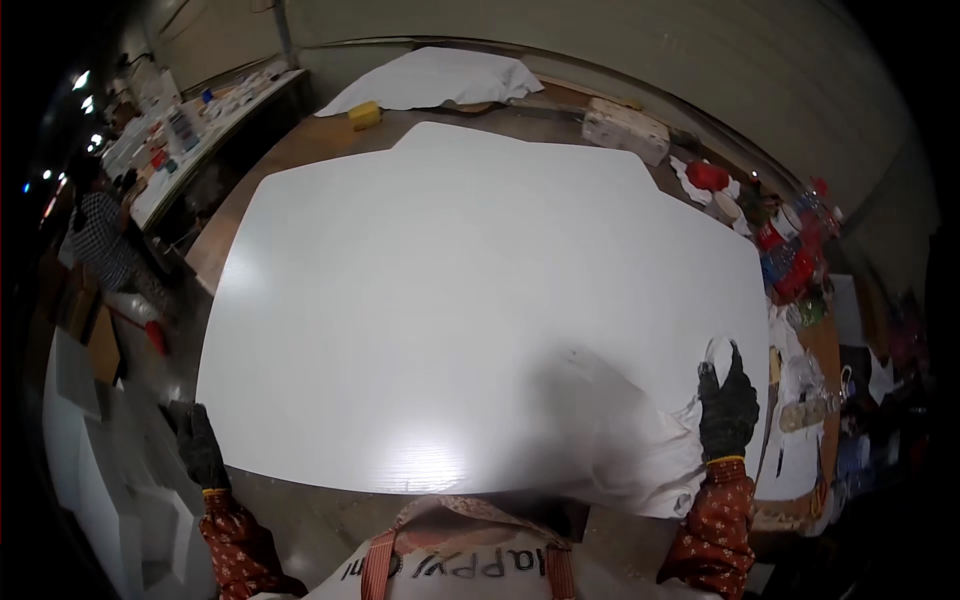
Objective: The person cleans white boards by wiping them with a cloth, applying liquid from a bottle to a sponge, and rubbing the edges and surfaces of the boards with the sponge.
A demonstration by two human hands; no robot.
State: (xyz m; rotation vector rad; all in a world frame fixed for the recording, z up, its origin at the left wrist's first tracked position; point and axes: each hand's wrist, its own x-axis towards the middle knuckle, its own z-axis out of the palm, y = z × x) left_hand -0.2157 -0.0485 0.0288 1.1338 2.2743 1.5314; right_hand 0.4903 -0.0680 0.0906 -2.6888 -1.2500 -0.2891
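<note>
A large glossy white panel [460, 270] with stepped far corners lies flat in front of me. My left hand [202, 448], in a dark glove, is at the panel's near left corner, its fingers against the edge and partly hidden. On the right side of the panel, my right hand [728, 408], also dark-gloved, is closed on a crumpled white cloth [655, 450]. Part of the cloth loops up between thumb and fingers, and the rest trails across the panel toward my body. A shadow falls on the panel beside the cloth.
Along the right edge are bottles and red items [790, 260]. Behind the panel sit a pale block [625, 130], a yellow sponge-like block [365, 115] and a white sheet [440, 78]. At far left, a person [105, 235] stands by a cluttered workbench [215, 140]. White foam-like pieces [90, 450] stand lower left.
</note>
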